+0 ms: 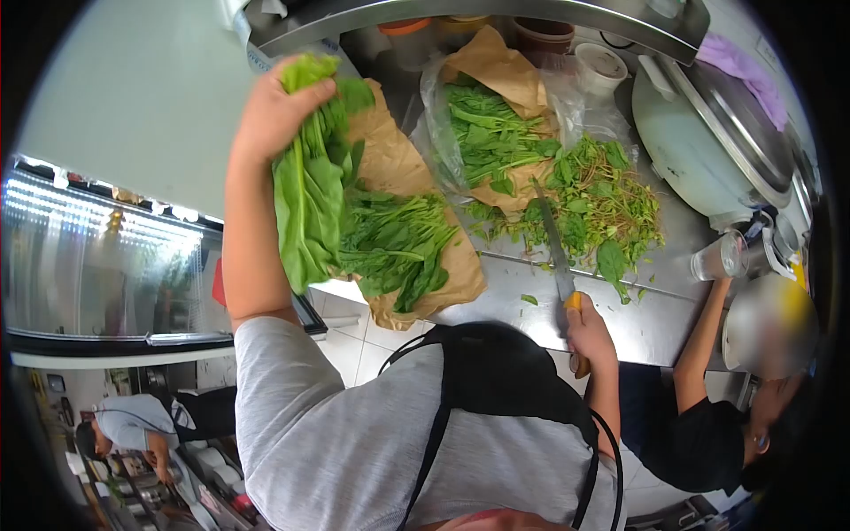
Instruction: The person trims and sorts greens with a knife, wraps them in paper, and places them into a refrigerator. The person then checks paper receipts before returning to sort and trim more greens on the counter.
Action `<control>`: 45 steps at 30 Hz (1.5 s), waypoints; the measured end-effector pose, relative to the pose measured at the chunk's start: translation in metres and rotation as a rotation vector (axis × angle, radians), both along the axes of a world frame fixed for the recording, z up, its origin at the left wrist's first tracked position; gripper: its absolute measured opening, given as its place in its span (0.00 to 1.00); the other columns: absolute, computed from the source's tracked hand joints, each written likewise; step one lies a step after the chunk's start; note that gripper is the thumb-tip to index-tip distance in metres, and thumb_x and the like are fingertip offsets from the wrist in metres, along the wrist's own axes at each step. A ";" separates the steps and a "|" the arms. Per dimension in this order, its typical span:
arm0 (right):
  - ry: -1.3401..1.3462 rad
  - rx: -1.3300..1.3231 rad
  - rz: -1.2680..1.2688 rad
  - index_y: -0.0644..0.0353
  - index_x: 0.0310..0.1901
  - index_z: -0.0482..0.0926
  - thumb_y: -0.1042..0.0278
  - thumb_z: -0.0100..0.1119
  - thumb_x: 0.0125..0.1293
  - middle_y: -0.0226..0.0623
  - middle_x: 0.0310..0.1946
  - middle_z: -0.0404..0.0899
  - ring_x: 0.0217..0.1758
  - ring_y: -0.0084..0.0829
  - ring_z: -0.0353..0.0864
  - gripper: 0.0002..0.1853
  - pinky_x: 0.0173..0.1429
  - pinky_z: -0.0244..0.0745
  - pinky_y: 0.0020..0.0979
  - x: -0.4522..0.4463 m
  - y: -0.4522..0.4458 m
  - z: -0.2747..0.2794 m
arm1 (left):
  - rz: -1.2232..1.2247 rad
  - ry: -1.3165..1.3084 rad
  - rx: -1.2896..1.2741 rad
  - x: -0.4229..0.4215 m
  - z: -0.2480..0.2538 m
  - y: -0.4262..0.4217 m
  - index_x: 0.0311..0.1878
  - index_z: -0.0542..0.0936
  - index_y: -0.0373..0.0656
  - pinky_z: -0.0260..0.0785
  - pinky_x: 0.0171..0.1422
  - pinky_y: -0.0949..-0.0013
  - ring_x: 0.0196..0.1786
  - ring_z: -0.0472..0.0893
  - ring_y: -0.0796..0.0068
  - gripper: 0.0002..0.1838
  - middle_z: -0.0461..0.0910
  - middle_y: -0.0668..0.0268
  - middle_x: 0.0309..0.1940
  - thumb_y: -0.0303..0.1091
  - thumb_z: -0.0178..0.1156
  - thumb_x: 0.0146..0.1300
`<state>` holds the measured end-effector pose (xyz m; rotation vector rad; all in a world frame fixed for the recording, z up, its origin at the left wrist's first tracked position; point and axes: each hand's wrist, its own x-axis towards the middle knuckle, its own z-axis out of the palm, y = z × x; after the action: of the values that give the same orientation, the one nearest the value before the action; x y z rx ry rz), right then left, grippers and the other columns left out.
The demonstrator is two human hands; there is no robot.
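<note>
My left hand [285, 104] is raised at the left and closed around a bunch of leafy greens [310, 199], whose long leaves hang down. Below the bunch, more cut greens [398, 234] lie on brown paper [467, 281]. My right hand [591, 332] grips a knife [556, 239] by its handle near the counter's front edge. The blade points away from me, its tip near a heap of trimmed stems and leaves [611, 190]. Behind it, another pile of greens [487, 124] sits in a paper-lined plastic bag.
A steel counter [522, 274] runs beneath everything. A large lidded pot [708, 133] stands at the right, near a lidded tub [600, 69]. A co-worker's arm [699, 345] reaches to a clear cup [719, 257]. Another person [142, 425] stands at lower left, below a lit glass case [106, 257].
</note>
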<state>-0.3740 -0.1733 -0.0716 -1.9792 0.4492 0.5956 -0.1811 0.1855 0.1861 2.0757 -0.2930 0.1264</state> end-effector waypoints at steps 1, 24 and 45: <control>0.004 0.003 -0.006 0.59 0.57 0.61 0.63 0.43 0.64 0.41 0.19 0.73 0.16 0.31 0.72 0.21 0.23 0.68 0.33 0.000 0.000 0.000 | 0.081 0.016 0.214 -0.009 0.001 -0.002 0.42 0.74 0.36 0.71 0.40 0.72 0.34 0.78 0.76 0.11 0.78 0.64 0.31 0.27 0.57 0.55; -0.141 -0.166 0.098 0.62 0.54 0.62 0.58 0.43 0.62 0.57 0.36 0.76 0.40 0.52 0.76 0.22 0.45 0.69 0.45 -0.015 -0.006 0.023 | -0.015 -0.349 0.839 0.001 -0.259 0.008 0.46 0.72 0.35 0.57 0.57 0.50 0.52 0.68 0.46 0.22 0.70 0.46 0.46 0.42 0.55 0.52; -0.131 -0.129 -0.250 0.57 0.60 0.59 0.61 0.46 0.62 0.55 0.39 0.75 0.43 0.47 0.77 0.24 0.46 0.70 0.34 -0.012 0.010 0.023 | 0.283 -0.125 0.765 -0.037 -0.282 0.037 0.61 0.60 0.46 0.58 0.56 0.50 0.55 0.65 0.48 0.50 0.64 0.48 0.52 0.67 0.61 0.38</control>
<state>-0.3855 -0.1635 -0.0484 -2.0285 0.6552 0.2838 -0.2178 0.2224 -0.0962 2.8707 -0.1237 0.3596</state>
